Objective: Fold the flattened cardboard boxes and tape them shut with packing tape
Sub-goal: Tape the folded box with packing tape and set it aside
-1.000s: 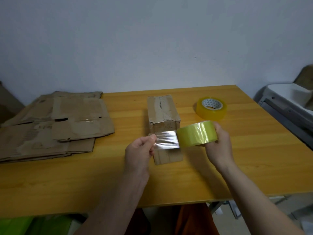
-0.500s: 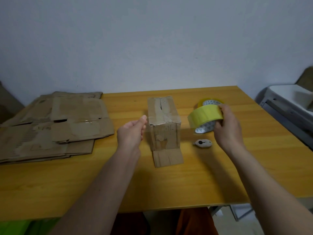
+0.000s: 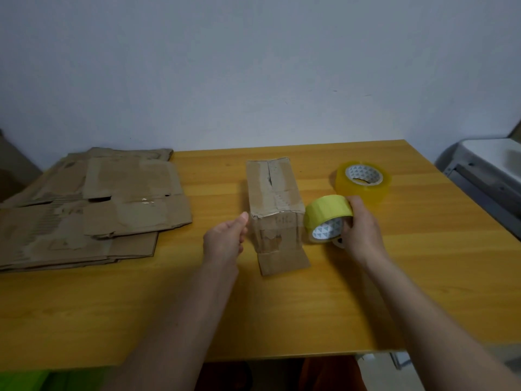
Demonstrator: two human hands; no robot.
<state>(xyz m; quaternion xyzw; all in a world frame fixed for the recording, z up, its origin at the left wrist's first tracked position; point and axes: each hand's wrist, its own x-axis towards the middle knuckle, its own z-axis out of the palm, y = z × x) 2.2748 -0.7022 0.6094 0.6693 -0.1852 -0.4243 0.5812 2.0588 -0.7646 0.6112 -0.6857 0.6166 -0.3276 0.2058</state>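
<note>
A small folded cardboard box [image 3: 275, 204] stands mid-table, its top flaps shut and one flap lying flat at its near end. My right hand [image 3: 361, 230] grips a yellow-green tape roll [image 3: 327, 214], tilted and low over the table just right of the box. My left hand [image 3: 225, 241] hovers beside the box's left face with loosely curled fingers and holds nothing. Flattened cardboard boxes [image 3: 93, 201] are piled at the left.
A second, clear yellow tape roll [image 3: 363, 182] lies flat behind my right hand. A small pale object [image 3: 338, 242] peeks out under the held roll. The wooden table [image 3: 310, 306] ends near me; a white unit [image 3: 490, 162] stands past its right edge.
My left hand let go of the pulled tape strip and moved to the box's left side. My right hand carried the roll right and away from me, then down beside the box.
</note>
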